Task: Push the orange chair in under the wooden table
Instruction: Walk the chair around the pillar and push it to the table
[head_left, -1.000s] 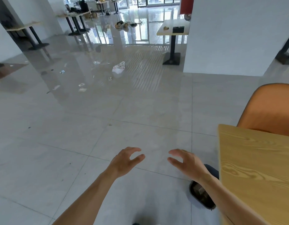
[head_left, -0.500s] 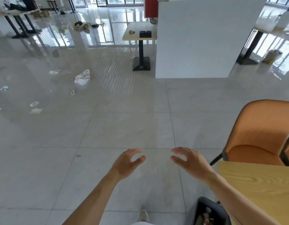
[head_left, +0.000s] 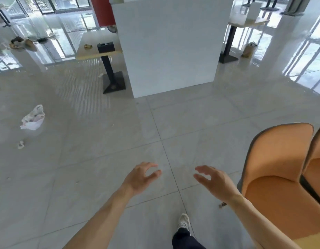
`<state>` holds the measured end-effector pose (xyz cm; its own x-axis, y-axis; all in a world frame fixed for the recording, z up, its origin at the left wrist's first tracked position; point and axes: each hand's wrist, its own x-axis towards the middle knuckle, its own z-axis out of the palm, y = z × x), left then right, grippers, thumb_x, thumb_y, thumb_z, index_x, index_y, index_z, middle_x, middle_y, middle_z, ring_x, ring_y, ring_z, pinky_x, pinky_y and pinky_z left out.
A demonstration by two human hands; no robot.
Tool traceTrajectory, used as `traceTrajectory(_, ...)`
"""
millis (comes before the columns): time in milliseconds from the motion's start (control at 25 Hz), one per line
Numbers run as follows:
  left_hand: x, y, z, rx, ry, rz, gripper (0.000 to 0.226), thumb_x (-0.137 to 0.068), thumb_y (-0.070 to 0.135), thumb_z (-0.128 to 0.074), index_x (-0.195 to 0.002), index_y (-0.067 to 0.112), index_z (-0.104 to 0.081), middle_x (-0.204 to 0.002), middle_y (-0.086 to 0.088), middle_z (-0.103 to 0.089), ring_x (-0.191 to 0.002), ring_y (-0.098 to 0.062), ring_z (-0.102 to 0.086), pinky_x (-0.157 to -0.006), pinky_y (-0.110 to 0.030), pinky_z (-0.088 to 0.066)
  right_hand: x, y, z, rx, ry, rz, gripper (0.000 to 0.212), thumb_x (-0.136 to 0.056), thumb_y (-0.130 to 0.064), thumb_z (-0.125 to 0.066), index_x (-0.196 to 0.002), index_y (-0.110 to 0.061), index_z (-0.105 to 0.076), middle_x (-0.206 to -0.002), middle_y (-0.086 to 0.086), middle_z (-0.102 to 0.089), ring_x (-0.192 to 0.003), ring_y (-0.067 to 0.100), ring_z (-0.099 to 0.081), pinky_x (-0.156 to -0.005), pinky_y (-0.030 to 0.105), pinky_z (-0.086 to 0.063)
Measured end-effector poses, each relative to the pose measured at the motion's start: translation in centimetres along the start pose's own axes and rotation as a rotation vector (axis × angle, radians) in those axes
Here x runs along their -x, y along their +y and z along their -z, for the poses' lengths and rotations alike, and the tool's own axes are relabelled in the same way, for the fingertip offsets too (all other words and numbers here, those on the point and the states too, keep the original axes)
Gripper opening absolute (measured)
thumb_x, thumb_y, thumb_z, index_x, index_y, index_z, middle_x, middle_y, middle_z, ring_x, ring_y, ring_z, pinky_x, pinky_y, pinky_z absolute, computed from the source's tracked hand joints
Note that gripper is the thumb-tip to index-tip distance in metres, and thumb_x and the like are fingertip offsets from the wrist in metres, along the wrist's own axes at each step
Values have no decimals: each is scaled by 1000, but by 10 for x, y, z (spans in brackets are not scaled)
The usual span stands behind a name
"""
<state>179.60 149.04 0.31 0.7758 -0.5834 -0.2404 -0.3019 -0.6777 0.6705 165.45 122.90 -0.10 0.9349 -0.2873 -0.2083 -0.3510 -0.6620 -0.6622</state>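
An orange chair [head_left: 276, 169] with a dark-edged backrest stands at the right, seat facing me. A second orange chair [head_left: 319, 159] shows partly at the right edge. Only a sliver of the wooden table [head_left: 306, 243] appears at the bottom right corner. My left hand [head_left: 141, 178] hovers over the floor with fingers apart, holding nothing. My right hand [head_left: 215, 182] is also open and empty, just left of the chair's seat and not touching it.
A white pillar [head_left: 170, 44] stands ahead, with a small pedestal table [head_left: 100, 49] to its left. A crumpled white bag [head_left: 32, 118] lies on the tiled floor at the left. My shoe [head_left: 183, 221] is below my hands.
The view has swung right and forward: the chair now looms larger and closer, the wooden table has slid almost out of the frame. Both hands keep the same open pose.
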Motion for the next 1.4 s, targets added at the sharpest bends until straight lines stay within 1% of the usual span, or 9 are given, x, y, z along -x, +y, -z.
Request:
traceTrajectory(200,-140,51,30,-22,-31,-67,79,-73,80,-39,-130,29,-59,-135,9,-56,-126,-8,-49,-101,-26,-36,-115,10,68,26,24,-33,36,-91,-56,-54,-123,-38,-60,-118,-16,-64,-102,7,-61,-94,32,-49)
traceTrajectory(320,-216,67,40,-28,-55,-85,69,-78,76,-44,-129,31,-60,-134,10,-56,-125,-7,-50,-101,-27,-36,-172,22,102,49,32,-60,40,-92,-58,-52,-126,-38,-58,-121,-16,-63,-107,7,-60,-95,33,-48)
traceTrajectory(400,-265,72,41,-34,-93,-108,73,-75,79,-42,-127,32,-60,-133,10,-57,-124,-8,-51,-100,-28,-37,-207,34,117,71,53,-85,41,-91,-59,-51,-126,-38,-57,-122,-15,-63,-110,7,-59,-96,33,-47)
traceTrajectory(520,-349,81,42,-47,-152,-144,78,-71,83,-39,-128,33,-60,-132,11,-57,-121,-6,-51,-99,-29,-39,-260,55,137,79,95,-158,41,-91,-61,-50,-126,-40,-57,-121,-15,-63,-109,7,-58,-94,30,-47)
traceTrajectory(720,-498,119,44,-64,-275,-282,69,-76,77,-44,-127,32,-61,-131,10,-57,-121,-5,-51,-91,-20,-33,-344,81,183,97,215,-307,42,-92,-60,-50,-128,-38,-56,-125,-13,-62,-114,8,-57,-95,30,-46)
traceTrajectory(840,-578,158,47,-157,-381,-381,65,-82,72,-48,-130,30,-59,-136,10,-55,-124,-6,-49,-95,-24,-36,-374,90,210,127,276,-415,42,-93,-60,-48,-128,-38,-54,-129,-14,-59,-119,8,-54,-99,31,-44)
traceTrajectory(1000,-664,226,18,-238,-500,-546,51,-92,58,-56,-132,26,-59,-141,6,-54,-132,-11,-45,-111,-32,-34,-383,118,248,95,415,-587,42,-94,-59,-47,-129,-38,-54,-131,-13,-58,-120,10,-54,-100,31,-43)
traceTrajectory(1240,-734,344,-83,-341,-680,-807,48,-92,56,-58,-130,26,-60,-139,6,-56,-131,-14,-47,-111,-34,-35,-342,184,283,174,635,-830,41,-94,-57,-48,-127,-35,-57,-130,-12,-61,-118,11,-56,-101,34,-43)
traceTrajectory(1400,-736,436,-154,-444,-814,-996,50,-92,56,-57,-131,24,-59,-138,4,-55,-131,-14,-47,-110,-32,-32,-300,232,295,50,853,-1007,38,-92,-56,-52,-122,-34,-61,-127,-11,-63,-107,9,-61,-93,31,-45)
